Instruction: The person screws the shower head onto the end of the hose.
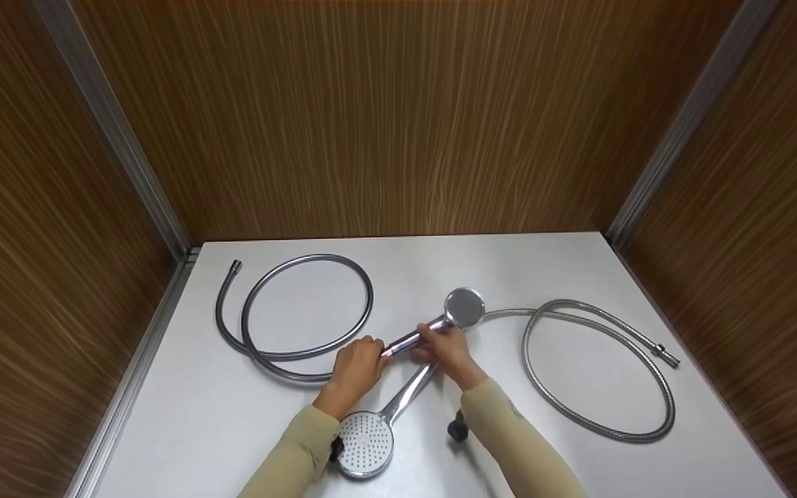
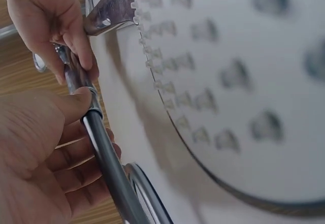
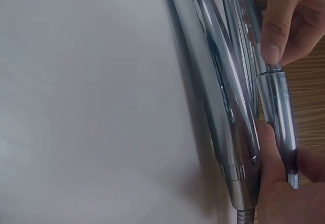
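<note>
A small chrome hand shower (image 1: 464,308) is held across the middle of the table, its round head up and to the right. My right hand (image 1: 447,353) grips its handle (image 3: 278,102). My left hand (image 1: 357,370) pinches the end of a dark grey shower hose (image 2: 109,158) between thumb and fingers, against the handle's lower end. How far the two parts are joined cannot be seen. Below lies a larger hand shower (image 1: 365,445), nozzles up, beside my left wrist. Its chrome handle (image 3: 218,82) runs under my right hand to a hose connector (image 3: 241,188).
The grey hose (image 1: 315,257) loops at the left with its loose end up. Another metal hose (image 1: 599,432) coils at the right, its end fitting (image 1: 661,351) near the table's right edge. Wood-grain panels (image 1: 398,124) enclose the white table (image 1: 184,415) at back and sides.
</note>
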`<state>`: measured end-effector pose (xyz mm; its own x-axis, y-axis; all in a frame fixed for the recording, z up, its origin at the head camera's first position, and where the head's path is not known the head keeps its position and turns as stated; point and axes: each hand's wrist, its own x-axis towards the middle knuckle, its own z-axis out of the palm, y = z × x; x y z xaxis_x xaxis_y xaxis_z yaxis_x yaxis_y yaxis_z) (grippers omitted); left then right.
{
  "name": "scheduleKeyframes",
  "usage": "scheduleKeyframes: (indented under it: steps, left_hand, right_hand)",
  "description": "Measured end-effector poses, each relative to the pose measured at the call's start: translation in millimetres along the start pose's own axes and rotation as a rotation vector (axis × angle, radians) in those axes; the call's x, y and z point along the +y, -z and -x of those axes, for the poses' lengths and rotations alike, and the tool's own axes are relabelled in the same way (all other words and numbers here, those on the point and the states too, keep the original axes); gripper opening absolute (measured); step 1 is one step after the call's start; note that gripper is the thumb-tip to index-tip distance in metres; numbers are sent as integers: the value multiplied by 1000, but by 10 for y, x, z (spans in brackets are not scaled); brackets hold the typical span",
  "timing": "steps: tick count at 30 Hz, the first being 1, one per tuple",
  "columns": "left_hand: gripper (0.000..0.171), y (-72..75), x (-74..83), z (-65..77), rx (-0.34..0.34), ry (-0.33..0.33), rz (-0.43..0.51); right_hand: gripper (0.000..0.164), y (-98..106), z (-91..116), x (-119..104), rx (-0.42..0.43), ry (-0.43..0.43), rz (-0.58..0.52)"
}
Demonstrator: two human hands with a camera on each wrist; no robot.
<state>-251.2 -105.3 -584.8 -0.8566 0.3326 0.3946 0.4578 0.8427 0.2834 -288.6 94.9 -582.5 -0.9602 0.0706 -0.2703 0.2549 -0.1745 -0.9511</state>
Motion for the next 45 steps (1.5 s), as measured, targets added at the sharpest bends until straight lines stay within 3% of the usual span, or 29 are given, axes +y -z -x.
scheduleKeyframes:
  steps: [19, 30, 45]
  left_hand:
    - [17, 20, 7, -22, -124, 37, 40]
    - [19, 29, 18, -40, -176, 95, 40]
    - [17, -56, -27, -17, -87, 47, 10]
  right_hand:
    - [24, 9, -7, -93, 28, -163, 135]
    - [21, 24, -40, -142, -38, -256, 148]
    - [23, 20, -14, -271, -96, -283, 189]
